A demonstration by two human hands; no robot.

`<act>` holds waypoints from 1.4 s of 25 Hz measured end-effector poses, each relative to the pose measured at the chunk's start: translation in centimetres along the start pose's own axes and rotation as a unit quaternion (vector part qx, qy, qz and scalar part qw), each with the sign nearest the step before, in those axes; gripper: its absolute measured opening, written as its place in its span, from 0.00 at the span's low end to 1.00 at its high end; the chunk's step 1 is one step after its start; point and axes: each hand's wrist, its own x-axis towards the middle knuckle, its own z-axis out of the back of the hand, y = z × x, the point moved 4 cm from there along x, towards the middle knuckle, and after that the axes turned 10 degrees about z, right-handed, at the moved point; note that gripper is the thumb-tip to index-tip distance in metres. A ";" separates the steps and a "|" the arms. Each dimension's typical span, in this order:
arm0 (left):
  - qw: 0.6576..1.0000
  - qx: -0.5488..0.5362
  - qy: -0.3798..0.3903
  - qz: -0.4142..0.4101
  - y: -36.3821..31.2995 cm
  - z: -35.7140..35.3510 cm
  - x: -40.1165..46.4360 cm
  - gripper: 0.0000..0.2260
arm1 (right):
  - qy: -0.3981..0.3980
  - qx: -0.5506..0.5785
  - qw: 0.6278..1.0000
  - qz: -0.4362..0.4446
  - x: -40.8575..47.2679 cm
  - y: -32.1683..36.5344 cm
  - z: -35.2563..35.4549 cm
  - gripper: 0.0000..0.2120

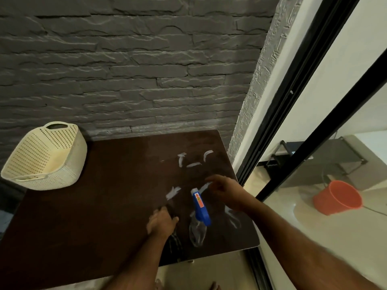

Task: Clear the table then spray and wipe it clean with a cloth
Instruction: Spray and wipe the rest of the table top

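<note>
A dark brown table (pixel 94 206) stands against a grey stone wall. Several torn white paper scraps lie on its right half, one (pixel 181 159) near the back and another (pixel 172 192) nearer the middle. A spray bottle (pixel 200 208) with a blue head and clear body lies on its side between my hands. My right hand (pixel 226 193) hovers just right of the nozzle, and its fingertips pinch a white scrap (pixel 206 186). My left hand (pixel 162 222) lies left of the bottle with its fingers curled onto a dark cloth (pixel 174 241), which is hard to make out against the table.
A cream perforated plastic basket (pixel 46 158) sits tilted on the table's back left corner. A black-framed glass sliding door (pixel 293 114) runs along the right edge. Behind the glass an orange bucket (pixel 337 199) stands on the floor. Pale floor shows below the table's front edge.
</note>
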 end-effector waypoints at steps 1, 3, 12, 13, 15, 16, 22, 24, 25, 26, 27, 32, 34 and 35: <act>1.000 0.009 -0.009 0.015 -0.2 -0.7 -0.4 0.29 | 0.023 -0.009 1.000 0.009 0.0 -0.3 0.0 0.22; 0.998 0.030 -0.033 0.053 0.0 -1.8 -1.1 0.34 | 0.083 -0.015 0.996 0.021 -0.2 -1.0 -0.7 0.26; 0.983 -0.025 0.001 0.183 1.7 -4.2 -1.0 0.37 | 0.236 -0.030 0.967 0.090 -0.1 -2.9 -3.3 0.54; 0.982 -0.035 0.006 0.183 1.7 -4.3 -0.8 0.37 | 0.244 -0.017 0.965 0.092 -0.1 -3.1 -3.7 0.56; 0.983 -0.054 0.006 0.175 1.6 -4.3 -0.4 0.33 | 0.244 0.002 0.965 0.099 0.2 -3.1 -4.3 0.60; 0.983 -0.063 0.004 0.170 1.5 -4.3 -0.4 0.32 | 0.242 0.008 0.965 0.104 0.3 -3.0 -4.5 0.61; 0.974 -0.157 -0.009 0.161 1.5 -3.7 -0.2 0.25 | 0.212 0.063 0.966 0.137 -0.6 -1.5 -5.3 0.54; 0.969 -0.200 -0.026 0.141 1.2 -2.5 0.1 0.20 | 0.175 0.057 0.971 0.151 -0.8 -1.1 -5.7 0.44; 0.966 -0.221 -0.031 0.133 1.0 -1.7 0.2 0.18 | 0.154 0.055 0.974 0.155 -0.9 -0.9 -5.8 0.39; 0.961 -0.244 -0.033 0.128 0.8 -0.9 0.4 0.16 | 0.138 0.063 0.976 0.154 -1.0 -0.8 -6.0 0.34; 0.953 -0.271 -0.032 0.131 0.6 -0.2 0.5 0.15 | 0.126 0.078 0.977 0.153 -1.1 -0.8 -6.1 0.31; 0.874 -0.463 0.035 0.141 0.1 2.5 1.0 0.12 | 0.077 0.143 0.977 0.139 -1.4 -0.1 -7.0 0.25; 0.845 -0.509 0.073 0.149 0.2 3.2 1.5 0.12 | 0.057 0.163 0.977 0.122 -0.9 0.2 -7.5 0.25; 0.829 -0.531 0.091 0.151 0.1 3.8 1.5 0.11 | 0.052 0.174 0.977 0.112 -0.5 0.2 -7.7 0.26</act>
